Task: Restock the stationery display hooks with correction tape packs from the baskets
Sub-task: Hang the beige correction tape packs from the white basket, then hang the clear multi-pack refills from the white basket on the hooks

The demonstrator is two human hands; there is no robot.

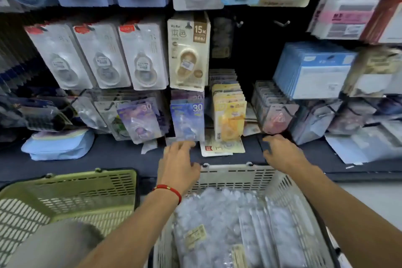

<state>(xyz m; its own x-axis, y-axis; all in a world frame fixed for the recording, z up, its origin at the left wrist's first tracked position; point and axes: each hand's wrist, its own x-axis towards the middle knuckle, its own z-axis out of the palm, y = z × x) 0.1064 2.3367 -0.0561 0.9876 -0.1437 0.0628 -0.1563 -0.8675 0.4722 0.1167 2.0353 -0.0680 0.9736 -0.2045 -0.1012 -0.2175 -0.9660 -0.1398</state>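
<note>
A white basket (239,175) in front of me is filled with clear-wrapped correction tape packs (219,220). My left hand (177,163), with a red cord on its wrist, reaches over the basket's far rim with fingers spread and holds nothing. My right hand (280,151) lies on the dark shelf ledge (113,154) with its fingers bent downward; no pack is seen in it. Just beyond my hands hang a blue "30" pack (188,119) and a yellow pack (229,118) on low hooks. A loose white card pack (219,148) lies flat on the ledge between my hands.
A green basket (71,193) stands to the left, and only its mesh shows. Two bare hooks (281,23) stick out of the dark panel at the upper right. White tape packs (104,56) fill the hooks at the left. A light blue pouch (58,146) lies on the ledge.
</note>
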